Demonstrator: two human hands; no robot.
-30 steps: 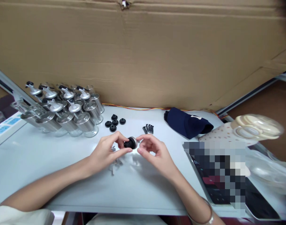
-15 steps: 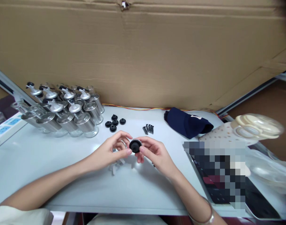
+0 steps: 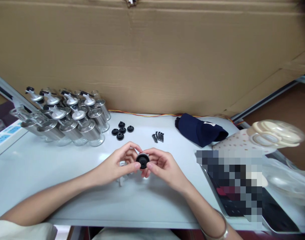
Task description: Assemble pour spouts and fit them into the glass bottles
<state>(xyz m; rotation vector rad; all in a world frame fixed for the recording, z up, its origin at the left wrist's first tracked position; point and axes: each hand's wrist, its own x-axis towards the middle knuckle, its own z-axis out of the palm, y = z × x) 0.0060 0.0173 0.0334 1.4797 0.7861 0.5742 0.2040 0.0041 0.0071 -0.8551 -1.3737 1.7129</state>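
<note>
Between my two hands is a round lid [image 3: 142, 161], its black rubber underside turned toward me and a thin silvery rim showing at the top. My left hand [image 3: 126, 161] pinches its left edge, thumb in front and fingers behind. On the other edge, my right hand [image 3: 162, 166] grips it the same way. Small whitish clear plastic parts [image 3: 121, 180] lie on the table partly hidden beneath my left hand. Beyond my hands are several black rubber stoppers [image 3: 120, 130] in a cluster, and to their right a row of small black levers [image 3: 158, 137].
Glass and steel dispensers [image 3: 69, 130], some with silver spouted lids [image 3: 78, 114], crowd the back left beside a power strip [image 3: 7, 136]. A navy cap [image 3: 200, 130], a spotted bottle [image 3: 237, 140] and a dark phone [image 3: 277, 210] occupy the right. Cardboard [image 3: 152, 60] walls the back.
Both hands have shifted slightly down and left with the lid, which stays gripped between them. Its black underside now faces me a little more fully.
</note>
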